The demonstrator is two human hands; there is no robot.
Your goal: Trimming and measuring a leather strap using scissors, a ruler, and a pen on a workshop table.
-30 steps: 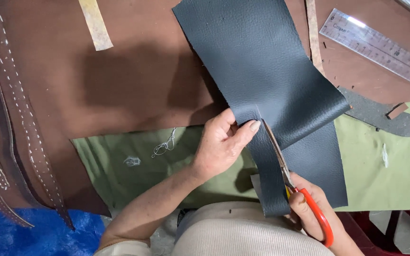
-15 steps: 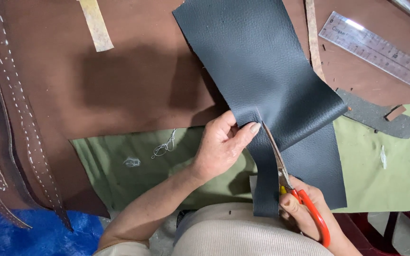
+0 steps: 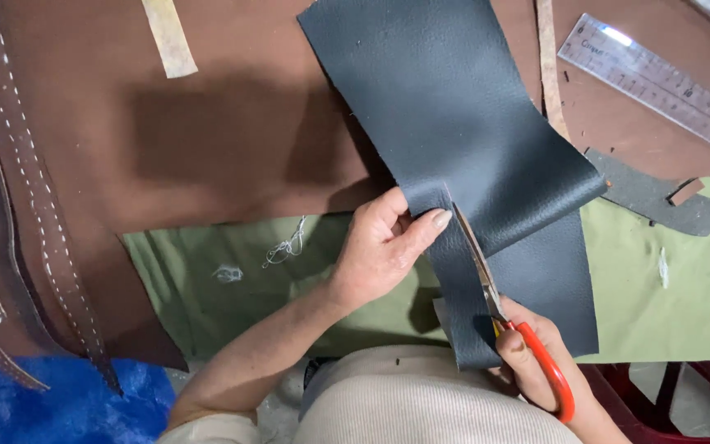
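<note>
Grainy dark leather sheet (image 3: 454, 123) running lengthwise away from the body, left hand (image 3: 384, 247) pinching its cut strip, right hand (image 3: 536, 362) closed around orange-handled scissors (image 3: 503, 316), blades pointing up the sheet

I see a matt, pebble-grained dark grey leather sheet (image 3: 454, 123), orange plastic-handled metal scissors (image 3: 503, 316), and a glossy clear plastic ruler (image 3: 659, 82).

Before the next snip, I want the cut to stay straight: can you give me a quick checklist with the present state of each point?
1. Left hand pinches the dark leather sheet beside the cut: ok.
2. Left fingertips clear of the blades: not ok, very close.
3. Right hand grips the orange-handled scissors: ok.
4. Blades seated in the cut: ok.
5. Marked cutting line: cannot tell.
6. Steel ruler out of the path: ok.
</note>
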